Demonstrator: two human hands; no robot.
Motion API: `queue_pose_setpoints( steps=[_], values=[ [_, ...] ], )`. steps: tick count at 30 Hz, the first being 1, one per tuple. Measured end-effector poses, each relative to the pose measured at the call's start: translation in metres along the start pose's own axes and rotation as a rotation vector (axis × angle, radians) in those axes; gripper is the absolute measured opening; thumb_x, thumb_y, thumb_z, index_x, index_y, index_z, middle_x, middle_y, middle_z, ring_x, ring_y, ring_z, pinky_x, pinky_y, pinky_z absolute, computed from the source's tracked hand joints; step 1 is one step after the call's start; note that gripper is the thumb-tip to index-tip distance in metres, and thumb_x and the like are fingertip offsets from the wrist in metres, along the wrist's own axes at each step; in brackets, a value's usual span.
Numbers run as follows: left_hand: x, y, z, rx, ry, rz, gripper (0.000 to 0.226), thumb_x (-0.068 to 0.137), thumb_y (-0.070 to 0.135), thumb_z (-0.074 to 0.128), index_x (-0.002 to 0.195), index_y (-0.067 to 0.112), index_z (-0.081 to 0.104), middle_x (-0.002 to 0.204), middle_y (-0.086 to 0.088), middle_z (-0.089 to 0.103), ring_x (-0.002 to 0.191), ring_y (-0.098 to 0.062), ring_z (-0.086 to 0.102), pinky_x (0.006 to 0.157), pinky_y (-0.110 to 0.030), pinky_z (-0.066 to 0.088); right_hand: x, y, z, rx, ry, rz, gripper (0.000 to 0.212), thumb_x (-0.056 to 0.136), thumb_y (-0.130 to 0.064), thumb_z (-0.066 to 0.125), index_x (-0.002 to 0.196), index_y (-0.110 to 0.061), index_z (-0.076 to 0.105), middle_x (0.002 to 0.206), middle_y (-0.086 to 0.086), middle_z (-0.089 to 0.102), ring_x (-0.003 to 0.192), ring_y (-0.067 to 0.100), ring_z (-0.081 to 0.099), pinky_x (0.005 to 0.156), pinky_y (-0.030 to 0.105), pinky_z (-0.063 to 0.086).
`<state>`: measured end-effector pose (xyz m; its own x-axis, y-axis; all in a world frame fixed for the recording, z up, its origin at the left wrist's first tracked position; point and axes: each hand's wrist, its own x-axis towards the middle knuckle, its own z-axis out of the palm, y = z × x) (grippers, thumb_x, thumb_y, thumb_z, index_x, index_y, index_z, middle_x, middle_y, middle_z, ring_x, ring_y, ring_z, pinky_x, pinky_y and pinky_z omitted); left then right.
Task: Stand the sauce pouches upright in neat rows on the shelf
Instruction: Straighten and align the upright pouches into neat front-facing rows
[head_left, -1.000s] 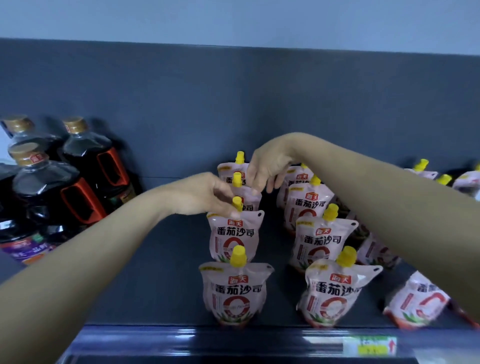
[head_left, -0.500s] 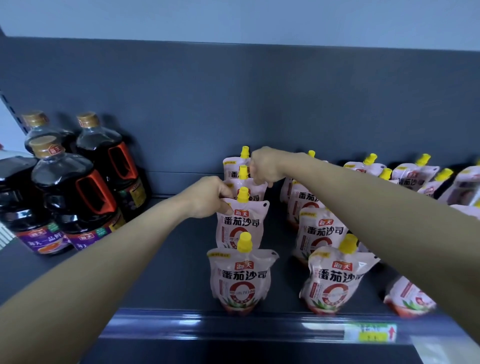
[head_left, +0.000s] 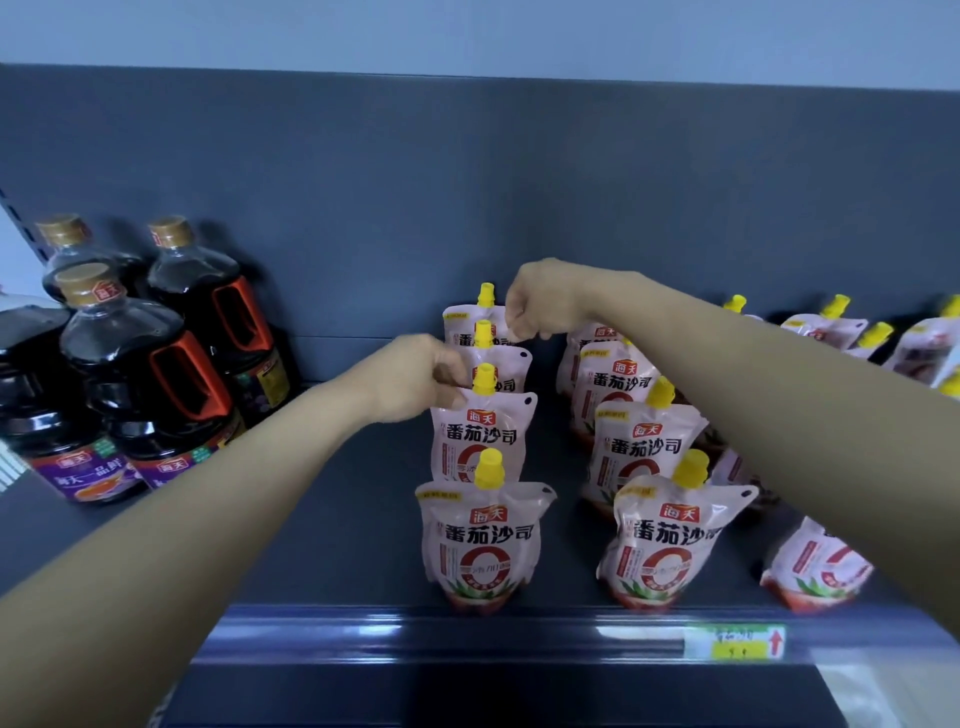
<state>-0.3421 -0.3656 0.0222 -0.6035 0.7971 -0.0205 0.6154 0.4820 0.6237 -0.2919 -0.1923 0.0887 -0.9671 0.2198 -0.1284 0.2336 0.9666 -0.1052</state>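
Hands shifted deeper into left pouch row (head_left: 480, 452) on shelf (head_left: 332, 499): left hand (head_left: 415, 376) now pinches second pouch top, right hand (head_left: 540, 301) closed on rear pouch (head_left: 467, 325). Row nearly straight; right-side pouches (head_left: 810, 566) remain toppled.

Dark sauce bottles (head_left: 150, 374) at the left of the frame, clustered together, standing upright, with gold caps, red-edged handles and purple labels. Dark grey back panel (head_left: 467, 171) across the upper half, paler wall (head_left: 467, 31) above it. Price tag (head_left: 735, 643), green and yellow with a red arrow, at lower right on the glossy front rail (head_left: 415, 631).
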Motion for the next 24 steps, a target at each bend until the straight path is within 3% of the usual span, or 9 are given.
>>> queue_pose_setpoints(
  steps=[3, 6, 8, 10, 13, 16, 20, 24],
  values=[
    [-0.015, 0.012, -0.014, -0.059, 0.113, 0.052, 0.010, 0.076, 0.024, 0.074, 0.079, 0.017, 0.068, 0.091, -0.007, 0.073, 0.090, -0.024, 0.067, 0.088, -0.039, 0.052, -0.007, -0.001, -0.006, 0.038, -0.029, 0.002, 0.021, 0.086, -0.012, 0.060, 0.104, -0.004, 0.069, 0.094, 0.011, 0.073, 0.072, 0.018, 0.061, 0.060, 0.026, 0.049],
    [-0.035, 0.023, -0.023, -0.122, -0.110, 0.064, 0.034, 0.063, 0.055, 0.073, 0.081, 0.026, 0.071, 0.088, 0.000, 0.074, 0.089, -0.017, 0.068, 0.088, -0.034, 0.050, -0.016, -0.005, -0.010, 0.061, -0.166, -0.037, 0.018, 0.089, -0.009, 0.056, 0.099, -0.001, 0.070, 0.084, 0.007, 0.071, 0.075, 0.019, 0.064, 0.060, 0.021, 0.050],
    [-0.046, 0.028, -0.020, -0.090, -0.278, 0.044, 0.044, 0.054, 0.062, 0.075, 0.086, 0.031, 0.072, 0.092, 0.011, 0.073, 0.091, -0.008, 0.067, 0.092, -0.031, 0.049, -0.021, -0.010, -0.010, 0.099, -0.241, -0.067, 0.012, 0.087, -0.012, 0.060, 0.092, -0.007, 0.070, 0.084, 0.006, 0.071, 0.079, 0.020, 0.067, 0.063, 0.021, 0.053],
    [-0.051, 0.028, -0.009, -0.035, -0.406, 0.030, 0.040, 0.057, 0.051, 0.079, 0.090, 0.029, 0.073, 0.089, 0.016, 0.073, 0.087, -0.001, 0.066, 0.091, -0.029, 0.049, -0.026, -0.015, -0.005, 0.119, -0.335, -0.084, 0.018, 0.085, -0.018, 0.066, 0.100, -0.009, 0.070, 0.096, 0.008, 0.072, 0.087, 0.020, 0.069, 0.070, 0.023, 0.056],
    [-0.053, 0.026, 0.006, 0.068, -0.414, 0.030, 0.020, 0.074, 0.033, 0.075, 0.091, 0.024, 0.074, 0.095, 0.008, 0.073, 0.087, -0.005, 0.062, 0.091, -0.035, 0.050, -0.028, -0.019, 0.011, 0.057, -0.387, -0.087, 0.023, 0.085, -0.021, 0.065, 0.104, -0.008, 0.066, 0.097, 0.007, 0.065, 0.087, 0.018, 0.064, 0.065, 0.021, 0.053],
    [-0.056, 0.026, 0.010, 0.114, -0.393, 0.026, 0.015, 0.079, 0.030, 0.070, 0.088, 0.019, 0.074, 0.099, -0.002, 0.071, 0.084, -0.005, 0.057, 0.093, -0.042, 0.048, -0.031, -0.020, 0.025, 0.011, -0.336, -0.096, 0.015, 0.087, -0.023, 0.065, 0.093, -0.008, 0.063, 0.084, 0.002, 0.058, 0.081, 0.020, 0.062, 0.063, 0.021, 0.051],
    [-0.057, 0.028, 0.010, 0.134, -0.417, 0.051, 0.014, 0.081, 0.028, 0.068, 0.089, 0.018, 0.074, 0.100, -0.005, 0.072, 0.094, -0.020, 0.064, 0.092, -0.044, 0.050, -0.042, -0.017, 0.020, 0.072, -0.299, -0.066, 0.029, 0.090, -0.022, 0.061, 0.115, -0.009, 0.064, 0.077, -0.004, 0.059, 0.068, 0.010, 0.059, 0.058, 0.019, 0.047],
    [-0.051, 0.031, 0.009, 0.182, -0.454, 0.070, 0.016, 0.081, 0.032, 0.068, 0.089, 0.019, 0.073, 0.096, -0.001, 0.072, 0.093, -0.022, 0.065, 0.086, -0.040, 0.054, -0.056, -0.006, 0.004, 0.192, -0.180, -0.013, 0.023, 0.089, -0.018, 0.062, 0.110, -0.009, 0.068, 0.068, -0.009, 0.060, 0.060, 0.005, 0.057, 0.056, 0.018, 0.046]
  ],
)
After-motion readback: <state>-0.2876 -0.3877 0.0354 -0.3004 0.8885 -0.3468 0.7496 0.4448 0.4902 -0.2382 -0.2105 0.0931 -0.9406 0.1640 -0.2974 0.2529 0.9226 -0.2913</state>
